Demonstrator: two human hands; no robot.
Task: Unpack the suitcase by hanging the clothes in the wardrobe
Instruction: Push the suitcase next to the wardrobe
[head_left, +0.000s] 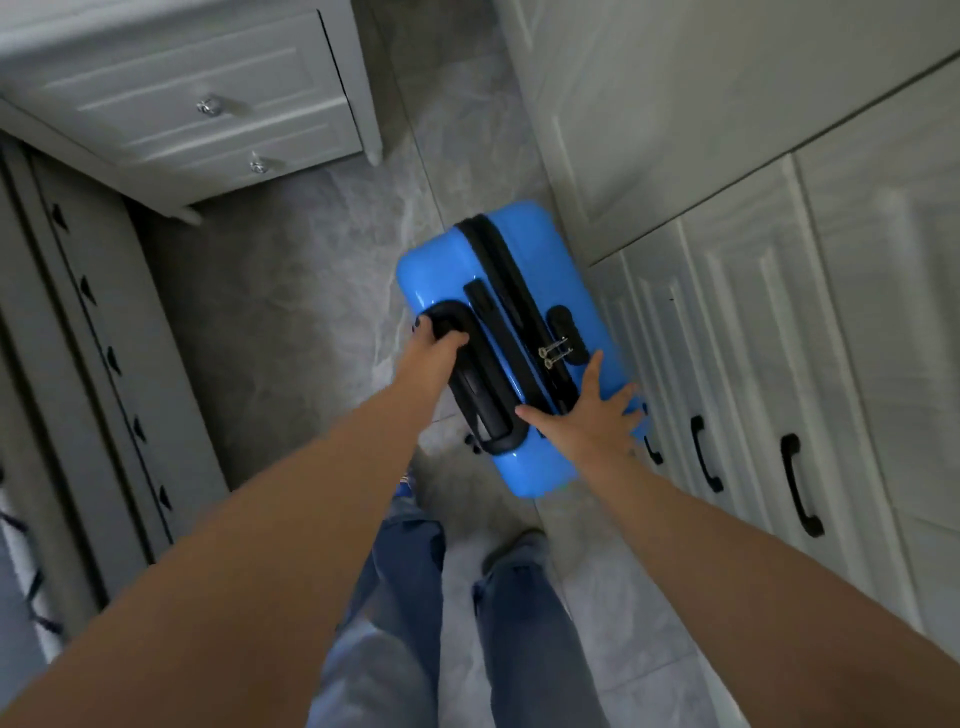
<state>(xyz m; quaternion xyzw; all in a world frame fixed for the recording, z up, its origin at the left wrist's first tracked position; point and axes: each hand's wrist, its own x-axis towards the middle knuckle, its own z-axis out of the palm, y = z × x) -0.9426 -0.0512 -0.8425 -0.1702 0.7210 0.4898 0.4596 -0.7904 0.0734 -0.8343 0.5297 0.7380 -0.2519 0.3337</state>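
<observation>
- Head view: a bright blue hard-shell suitcase (511, 332) is seen from above, standing upright on the grey marbled floor (291, 312), just beside the white wardrobe doors (753, 322).
- Its glossy shell is split by a black zipper band running lengthwise, and the suitcase is zipped shut.
- Two silver zipper pulls (555, 347) are parked at a black lock on the top face.
- A black telescopic handle (470, 374) is set along the top, with a second black carry handle beside it.
- The left hand (435, 347) is curled round the far end of the telescopic handle, its grip closed on it.
- The right hand (592, 410) is laid flat with fingers spread on the near right top corner of the shell, its grip open.
- Black curved door handles (802, 486) are seen on the wardrobe doors.
- A white drawer unit (208, 104) with crystal knobs is seen at the upper left.
- Blue jeans (519, 639) are visible below the arms.
</observation>
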